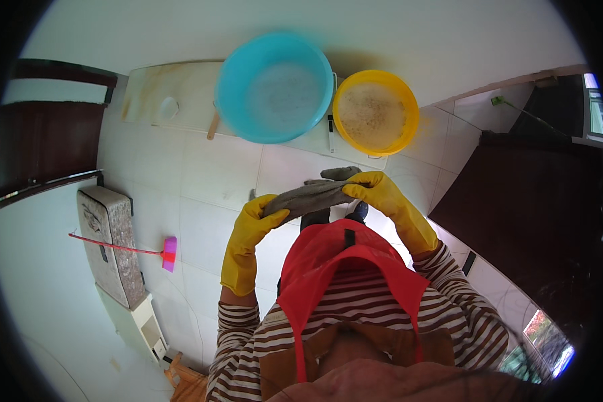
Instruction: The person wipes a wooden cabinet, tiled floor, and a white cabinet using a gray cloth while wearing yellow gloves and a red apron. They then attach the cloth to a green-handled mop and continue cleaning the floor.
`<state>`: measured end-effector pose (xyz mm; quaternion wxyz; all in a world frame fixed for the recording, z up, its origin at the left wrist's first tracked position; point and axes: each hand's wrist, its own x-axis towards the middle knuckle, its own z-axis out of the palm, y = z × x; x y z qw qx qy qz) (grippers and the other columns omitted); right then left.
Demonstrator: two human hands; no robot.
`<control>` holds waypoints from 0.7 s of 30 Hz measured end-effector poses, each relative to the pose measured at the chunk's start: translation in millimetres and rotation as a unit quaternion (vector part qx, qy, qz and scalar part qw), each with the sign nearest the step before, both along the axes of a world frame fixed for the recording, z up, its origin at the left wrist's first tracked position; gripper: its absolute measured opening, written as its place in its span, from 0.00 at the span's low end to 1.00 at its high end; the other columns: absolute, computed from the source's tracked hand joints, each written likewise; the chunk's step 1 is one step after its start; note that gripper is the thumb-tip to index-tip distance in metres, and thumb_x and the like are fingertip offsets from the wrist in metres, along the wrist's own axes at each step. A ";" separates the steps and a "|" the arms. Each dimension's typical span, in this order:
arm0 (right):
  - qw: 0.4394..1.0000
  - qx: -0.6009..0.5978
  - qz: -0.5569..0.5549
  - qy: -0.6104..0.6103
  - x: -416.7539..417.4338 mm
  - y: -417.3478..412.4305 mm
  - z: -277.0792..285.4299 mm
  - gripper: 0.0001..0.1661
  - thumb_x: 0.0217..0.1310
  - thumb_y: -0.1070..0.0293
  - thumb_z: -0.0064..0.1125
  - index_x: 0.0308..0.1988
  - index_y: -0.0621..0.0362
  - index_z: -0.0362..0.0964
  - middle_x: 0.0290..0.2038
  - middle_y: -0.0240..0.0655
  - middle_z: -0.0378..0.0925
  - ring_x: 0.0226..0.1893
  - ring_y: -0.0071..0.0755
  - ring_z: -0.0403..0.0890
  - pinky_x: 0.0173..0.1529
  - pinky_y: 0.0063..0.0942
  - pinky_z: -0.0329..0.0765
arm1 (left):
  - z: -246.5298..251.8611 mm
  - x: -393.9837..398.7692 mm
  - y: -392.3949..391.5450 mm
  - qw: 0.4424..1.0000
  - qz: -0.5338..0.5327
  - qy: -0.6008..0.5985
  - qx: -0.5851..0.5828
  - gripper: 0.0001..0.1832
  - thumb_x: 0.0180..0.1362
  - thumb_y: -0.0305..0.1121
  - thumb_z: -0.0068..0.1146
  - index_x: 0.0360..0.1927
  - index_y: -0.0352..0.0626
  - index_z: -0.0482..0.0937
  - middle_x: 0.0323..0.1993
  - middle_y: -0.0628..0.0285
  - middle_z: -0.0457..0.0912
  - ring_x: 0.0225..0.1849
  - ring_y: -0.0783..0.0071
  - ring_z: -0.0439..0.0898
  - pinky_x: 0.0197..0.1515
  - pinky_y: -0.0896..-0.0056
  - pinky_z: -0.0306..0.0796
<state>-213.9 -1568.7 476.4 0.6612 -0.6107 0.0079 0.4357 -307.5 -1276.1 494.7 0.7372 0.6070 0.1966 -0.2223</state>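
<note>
A grey cloth [309,200] is stretched between my hands in front of the red apron [326,246]. My left hand [254,226], in a long yellow rubber glove, grips its left end with the thumb on top. The other end is pinched in my right hand [379,193], gloved the same way. More grey fabric [339,174] shows just beyond; I cannot tell whether it belongs to the same cloth. Ahead of my hands stand a large blue basin [286,100] with cloudy water and a smaller yellow basin [374,113] holding murky, dark-specked liquid.
Both basins stand by the wall on a pale board [181,90]. A wooden handle [213,125] sticks out beside the blue one. On the left, a pink broom [168,254] leans near a patterned suitcase [113,246]. A dark door [522,201] is at the right.
</note>
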 end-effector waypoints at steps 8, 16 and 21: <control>0.975 -0.067 -0.075 -0.197 8.2 -74.1 88.1 0.11 0.60 0.67 0.66 0.43 0.59 0.83 0.36 0.30 0.85 0.36 0.21 0.79 0.43 0.24 0.76 | 85.0 15.3 -57.4 0.976 -0.029 -0.152 0.154 0.16 0.51 0.22 0.67 0.45 0.37 0.80 0.35 0.67 0.80 0.34 0.83 0.75 0.37 0.82 0.68; 0.911 -0.117 -0.132 -0.372 14.7 -139.8 190.6 0.13 0.57 0.64 0.68 0.41 0.57 0.83 0.35 0.35 0.85 0.36 0.26 0.81 0.46 0.26 0.76 | 172.3 38.7 -109.2 0.811 -0.083 -0.406 0.414 0.16 0.50 0.27 0.67 0.44 0.37 0.81 0.33 0.60 0.82 0.33 0.71 0.78 0.36 0.71 0.72; 0.882 -0.143 -0.156 -0.422 4.2 -168.4 213.9 0.13 0.58 0.65 0.68 0.40 0.60 0.83 0.33 0.28 0.83 0.36 0.20 0.78 0.44 0.23 0.75 | 197.0 45.2 -131.2 0.788 0.007 -0.470 0.398 0.14 0.51 0.25 0.65 0.42 0.37 0.79 0.31 0.62 0.79 0.31 0.71 0.77 0.33 0.71 0.72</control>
